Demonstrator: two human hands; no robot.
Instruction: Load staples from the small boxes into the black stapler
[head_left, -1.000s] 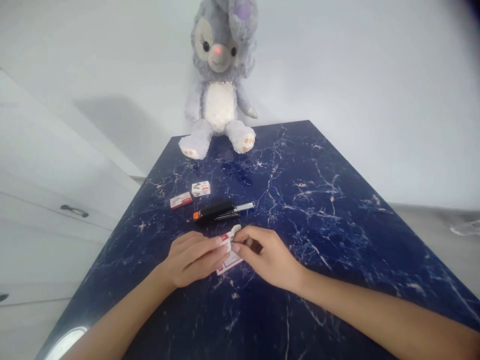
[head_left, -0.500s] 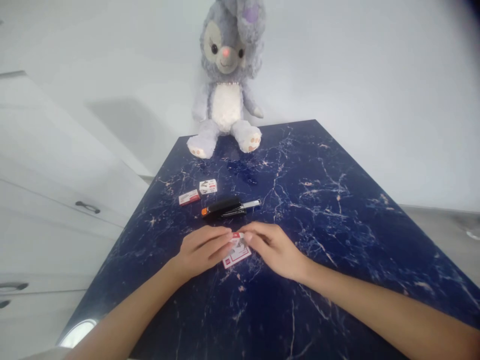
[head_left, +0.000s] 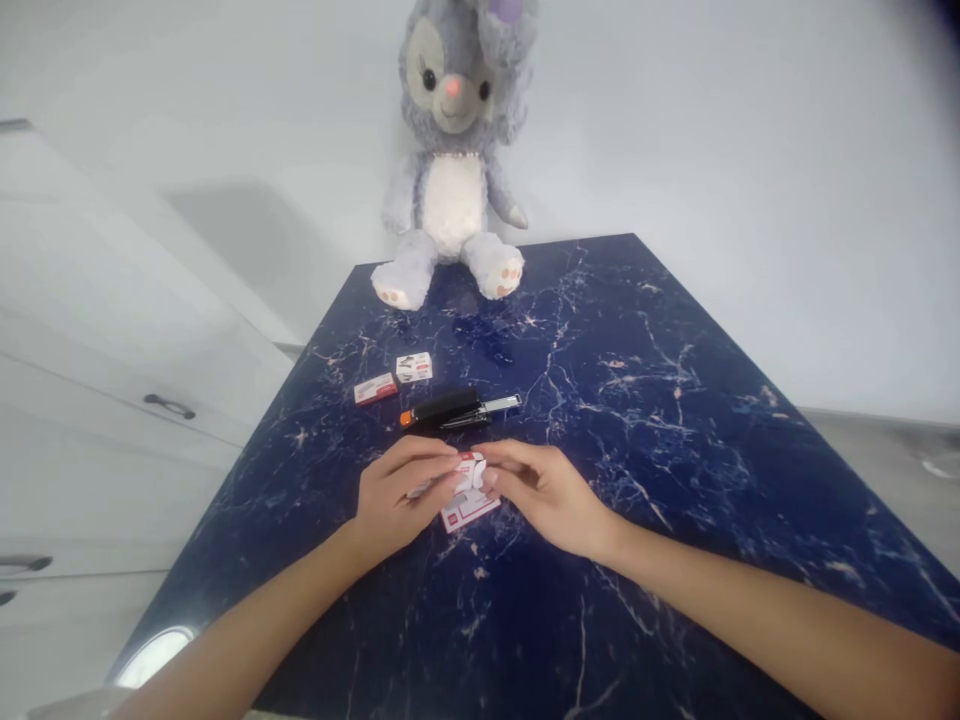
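Observation:
Between my hands is a small white-and-red box (head_left: 471, 474), apparently a staple box. My left hand (head_left: 405, 488) has its fingers closed on the left side of it. On the right side, my right hand (head_left: 551, 492) pinches it between thumb and fingers. A flat white card or packet with a red border (head_left: 472, 511) lies on the table just below, partly covered by the box and my left fingers. Beyond my hands lies a black stapler (head_left: 442, 410) with an orange end, its silver staple tray sticking out to the right.
Two more small white-and-red boxes (head_left: 414, 367) sit behind the stapler at left. A grey plush toy (head_left: 454, 205) sits at the far edge of the blue marbled table (head_left: 600, 340). White cabinets (head_left: 97, 450) stand to the left.
The small box is tipped up now, showing more of its white side between my fingers. My hands stay close together. The view has shifted slightly.

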